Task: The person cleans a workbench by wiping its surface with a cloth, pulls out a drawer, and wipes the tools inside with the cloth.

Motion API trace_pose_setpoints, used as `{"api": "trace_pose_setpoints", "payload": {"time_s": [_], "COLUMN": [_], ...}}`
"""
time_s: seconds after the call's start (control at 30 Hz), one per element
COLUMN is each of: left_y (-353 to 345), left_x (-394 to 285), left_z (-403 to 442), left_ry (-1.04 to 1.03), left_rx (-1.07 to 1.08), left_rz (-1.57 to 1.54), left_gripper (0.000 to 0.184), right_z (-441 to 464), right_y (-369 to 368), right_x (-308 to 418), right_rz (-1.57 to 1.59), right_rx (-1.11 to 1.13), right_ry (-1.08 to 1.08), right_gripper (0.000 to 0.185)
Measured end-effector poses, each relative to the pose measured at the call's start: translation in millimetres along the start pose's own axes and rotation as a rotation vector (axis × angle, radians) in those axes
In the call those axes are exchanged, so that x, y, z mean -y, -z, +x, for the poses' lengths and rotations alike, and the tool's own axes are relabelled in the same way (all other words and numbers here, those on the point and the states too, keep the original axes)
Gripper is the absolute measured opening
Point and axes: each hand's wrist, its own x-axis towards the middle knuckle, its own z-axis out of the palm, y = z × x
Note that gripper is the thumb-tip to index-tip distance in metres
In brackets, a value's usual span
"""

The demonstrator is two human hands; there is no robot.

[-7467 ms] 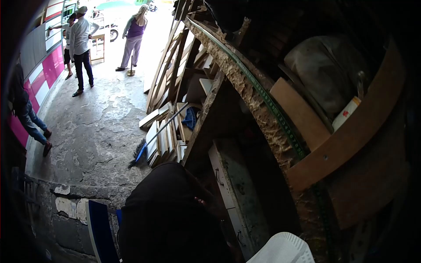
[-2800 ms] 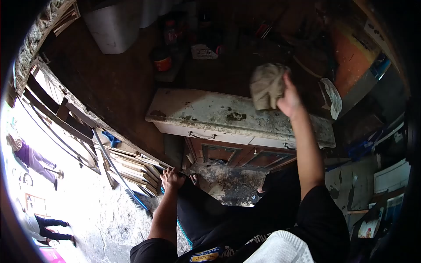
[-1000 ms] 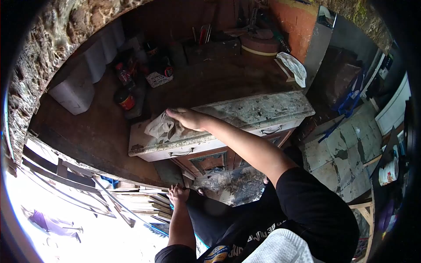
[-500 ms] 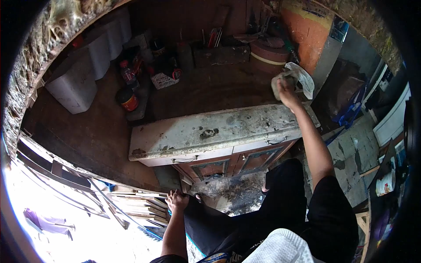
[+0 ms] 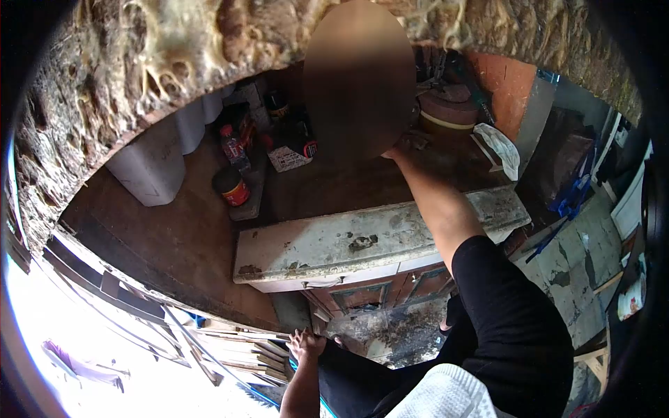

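My right arm reaches across the brown worktop (image 5: 334, 191) toward its back. Only the edge of my right hand (image 5: 392, 153) shows, because a blurred oval covers its fingers and whatever they hold. Low in the view, my left hand (image 5: 306, 345) rests on my dark-clothed knee with its fingers spread and nothing in it. A crumpled white plastic bag (image 5: 498, 150) lies at the right end of the worktop. The worn pale front ledge (image 5: 362, 240) passes under my right forearm.
Left on the worktop are a red-capped bottle (image 5: 235, 148), a dark jar with a red label (image 5: 231, 187) and white containers (image 5: 150, 167). A round brown box (image 5: 446, 111) stands at the back. Stacked wood strips (image 5: 244, 352) lie beside my left hand; a rough edge (image 5: 181, 49) overhangs above.
My right hand, which gripped a greyish rag near the white bag, has moved left and farther back over the worktop. The view has shifted; my left hand stays on the knee.
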Motion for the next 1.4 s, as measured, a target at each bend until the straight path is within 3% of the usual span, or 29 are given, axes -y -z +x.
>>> {"api": "trace_pose_setpoints", "payload": {"time_s": [0.1,0.17,0.2,0.23,0.27,0.33,0.37,0.43,0.53,0.57,0.6,0.63,0.67,0.7,0.73,0.77,0.83,0.9,0.97,1.1,1.17,1.23,1.3,1.37,1.4], "left_y": [-3,-8,-35,-20,-22,-16,-32,-31,-9,-10,-17,-31,-59,-83,-59,-22,-46,-54,-59,-28,-21,-13,0,9,32], "left_x": [-6,-11,-10,-20,-25,-31,-27,-23,-20,-14,-8,0,8,18,16,9,16,21,24,14,10,8,-26,-65,-86], "left_z": [5,8,15,9,12,7,11,12,2,1,3,7,23,29,10,-5,3,9,14,-34,-53,-75,-125,-159,-186], "left_ry": [0.015,0.006,-0.005,0.008,0.012,0.005,-0.007,-0.003,0.022,0.008,0.004,0.014,0.022,0.039,0.029,0.018,0.016,0.005,-0.014,-0.090,-0.127,-0.200,-0.345,-0.542,-0.668], "left_rx": [0.023,-0.003,-0.183,-0.134,-0.124,-0.123,-0.225,-0.178,-0.085,-0.085,-0.123,-0.160,-0.227,-0.294,-0.214,-0.135,-0.218,-0.204,-0.161,-0.380,-0.471,-0.326,-0.306,0.013,0.142], "left_rz": [-0.005,-0.012,0.016,0.018,0.017,-0.002,0.007,0.007,-0.005,-0.016,-0.023,-0.033,-0.068,-0.100,-0.076,-0.055,-0.061,-0.048,-0.055,-0.145,-0.188,-0.496,-1.047,-1.549,-1.695], "left_gripper": [0.063,0.063,0.061,0.062,0.062,0.061,0.059,0.057,0.056,0.054,0.053,0.052,0.051,0.050,0.050,0.051,0.052,0.052,0.049,0.051,0.048,0.043,0.046,0.056,0.058], "right_z": [24,7,2,-4,-14,-36,-54,-94,-119,-135,-120,-112,-119,-117,-115,-101,-102,-120,-167,-254,-299,-344,-382,-411,-424], "right_y": [-49,-71,-69,-66,-63,-51,-40,-2,35,84,46,54,58,55,51,12,-5,4,10,76,75,56,51,65,71], "right_x": [35,93,125,149,160,176,175,148,77,58,9,-32,-57,-80,-104,-137,-101,-52,2,47,28,15,17,28,38], "right_rz": [0.281,0.379,0.301,0.225,0.231,0.455,0.462,0.590,0.556,0.717,0.822,0.481,0.574,0.367,0.161,0.201,0.655,0.571,0.850,1.019,1.188,1.362,1.535,0.931,0.942], "right_rx": [0.066,-0.146,-0.071,0.007,0.014,0.355,0.361,0.553,0.532,0.629,0.325,0.083,-0.019,-0.054,-0.085,0.066,0.241,0.351,0.412,0.762,0.633,0.603,0.578,0.564,0.577], "right_ry": [0.182,0.495,0.676,0.861,0.864,0.690,0.700,0.685,0.559,0.533,0.475,0.427,0.246,0.225,0.200,0.173,-0.006,0.092,0.198,0.444,0.434,0.346,0.241,0.471,0.477], "right_gripper": [0.048,0.036,0.035,0.035,0.035,0.041,0.041,0.048,0.052,0.048,0.045,0.044,0.046,0.040,0.036,0.041,0.046,0.054,0.053,0.052,0.049,0.048,0.047,0.044,0.044]}}
